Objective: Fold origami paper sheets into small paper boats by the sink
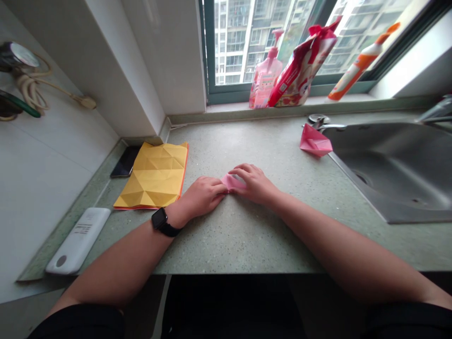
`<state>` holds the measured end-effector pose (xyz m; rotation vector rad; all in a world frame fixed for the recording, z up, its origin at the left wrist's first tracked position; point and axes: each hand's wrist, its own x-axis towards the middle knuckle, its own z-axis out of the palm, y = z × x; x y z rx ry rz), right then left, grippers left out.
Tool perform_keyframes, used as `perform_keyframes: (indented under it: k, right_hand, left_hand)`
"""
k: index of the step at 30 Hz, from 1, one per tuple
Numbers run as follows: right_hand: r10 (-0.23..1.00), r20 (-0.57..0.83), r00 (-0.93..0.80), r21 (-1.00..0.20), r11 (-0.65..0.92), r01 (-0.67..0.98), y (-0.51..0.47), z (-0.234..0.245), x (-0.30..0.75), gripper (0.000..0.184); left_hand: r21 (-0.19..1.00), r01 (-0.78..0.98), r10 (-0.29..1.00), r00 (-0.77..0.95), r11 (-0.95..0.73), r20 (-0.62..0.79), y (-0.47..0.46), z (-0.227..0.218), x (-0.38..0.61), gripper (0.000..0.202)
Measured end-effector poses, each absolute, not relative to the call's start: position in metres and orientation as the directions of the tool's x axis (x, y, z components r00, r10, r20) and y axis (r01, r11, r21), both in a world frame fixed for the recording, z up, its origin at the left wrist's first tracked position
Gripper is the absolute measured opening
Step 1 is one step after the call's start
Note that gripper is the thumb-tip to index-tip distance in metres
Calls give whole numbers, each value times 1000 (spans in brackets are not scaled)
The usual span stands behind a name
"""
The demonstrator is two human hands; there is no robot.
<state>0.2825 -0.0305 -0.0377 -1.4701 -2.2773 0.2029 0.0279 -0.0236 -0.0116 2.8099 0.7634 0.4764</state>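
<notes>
Between my two hands, a small folded piece of pink paper (229, 181) lies on the counter, partly hidden by my fingers. My left hand (204, 195) has its fingers together on the paper's left edge. From the other side my right hand (254, 182) curls over the paper, thumb and fingers gripping its right part. A stack of creased yellow paper (155, 172), with orange-red sheets under it, lies left of my left hand. Farther off on the right, a folded pink paper shape (315, 141) rests beside the sink.
A steel sink (399, 183) is set into the speckled counter (247, 240) on the right. A black phone (126, 161) and a white power bank (79, 240) lie on the left. A pink pump bottle (266, 77), red bag (305, 66) and orange-white bottle (358, 70) stand on the sill.
</notes>
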Motion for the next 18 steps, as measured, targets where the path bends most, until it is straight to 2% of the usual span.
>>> perform_keyframes:
  k: [8, 18]
  right_hand:
    - [931, 165, -325, -372, 364, 854, -26, -40, 295, 62]
    - [956, 40, -290, -380, 283, 881, -11, -47, 342, 72]
  left_hand:
    - [255, 501, 554, 803, -827, 219, -27, -9, 31, 17]
    - [294, 514, 577, 794, -806, 194, -31, -6, 32, 16]
